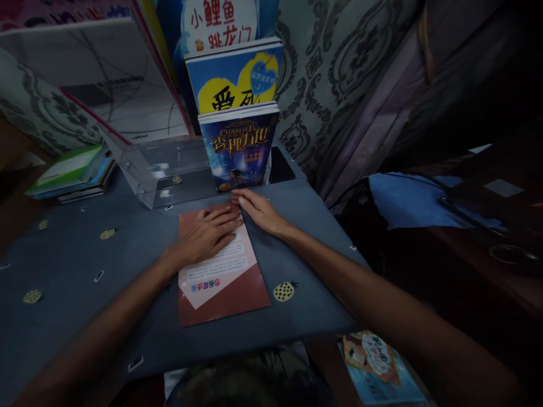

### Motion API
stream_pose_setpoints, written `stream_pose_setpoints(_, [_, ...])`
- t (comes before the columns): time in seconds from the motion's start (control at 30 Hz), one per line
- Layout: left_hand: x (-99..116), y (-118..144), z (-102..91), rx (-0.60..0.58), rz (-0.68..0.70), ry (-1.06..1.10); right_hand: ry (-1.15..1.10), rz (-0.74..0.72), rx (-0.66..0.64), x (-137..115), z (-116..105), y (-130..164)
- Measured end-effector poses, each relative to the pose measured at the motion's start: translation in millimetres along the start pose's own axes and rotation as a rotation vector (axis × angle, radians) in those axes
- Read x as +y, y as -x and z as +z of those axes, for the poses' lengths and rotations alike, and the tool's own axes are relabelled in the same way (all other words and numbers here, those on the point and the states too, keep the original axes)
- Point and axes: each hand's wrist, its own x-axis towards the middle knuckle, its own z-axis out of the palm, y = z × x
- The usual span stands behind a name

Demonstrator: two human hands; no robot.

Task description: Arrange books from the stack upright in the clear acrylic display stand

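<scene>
Both hands lie flat and open: left hand (207, 233) on the red book (220, 271), right hand (258, 210) touching its top corner, on a blue-grey table (85, 265) by a patterned wall (331, 73).

White sign (219, 21) at top reads "小鲤鱼跳龙门" in red. Dark blue book (240, 148) has gold "查理九世". Other print too small to read.

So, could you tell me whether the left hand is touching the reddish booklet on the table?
Touching. The head view shows the left hand lying palm down on the reddish booklet, covering its upper part.
</scene>
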Motion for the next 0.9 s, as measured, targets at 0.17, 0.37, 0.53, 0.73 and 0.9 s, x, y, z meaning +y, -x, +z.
stream_pose_setpoints(0.17, [22, 5, -8.5, -0.162, -0.009, -0.035, -0.019, 0.003, 0.002, -4, 0, 2])
stream_pose_setpoints(0.37, [58, 13, -11.2, -0.318, 0.047, -0.030, -0.034, 0.017, 0.015, -4, 0, 3])
stream_pose_setpoints(0.53, [71, 17, -13.9, -0.428, 0.038, 0.015, -0.052, 0.016, 0.016, -2, 0, 3])
stream_pose_setpoints(0.73, [77, 13, -23.7, -0.523, 0.001, 0.023, -0.055, 0.020, 0.018, -3, -1, 3])
stream_pose_setpoints(0.9, [71, 11, -22.7, -0.502, 0.011, 0.035, -0.070, 0.030, 0.021, -2, -1, 2])
